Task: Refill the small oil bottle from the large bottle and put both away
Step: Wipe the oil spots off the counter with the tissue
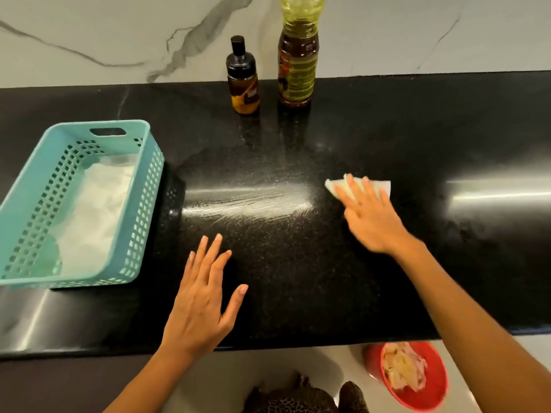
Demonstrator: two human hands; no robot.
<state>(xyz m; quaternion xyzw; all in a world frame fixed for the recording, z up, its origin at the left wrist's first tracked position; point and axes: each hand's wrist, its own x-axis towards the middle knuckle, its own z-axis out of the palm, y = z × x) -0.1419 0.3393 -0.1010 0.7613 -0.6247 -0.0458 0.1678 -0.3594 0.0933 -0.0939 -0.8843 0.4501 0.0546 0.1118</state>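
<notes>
Both our grips are released: the left hand (202, 299) lies flat on the near surface (298, 138), fingers spread; the right hand (369, 216) presses a white tissue (384, 185) with straight fingers.

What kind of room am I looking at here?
Probably a home kitchen. A polished black stone counter runs along a marble-look wall, a small oil bottle and a large bottle of cooking oil stand at its back, and the right hand presses a white tissue on it.
</notes>
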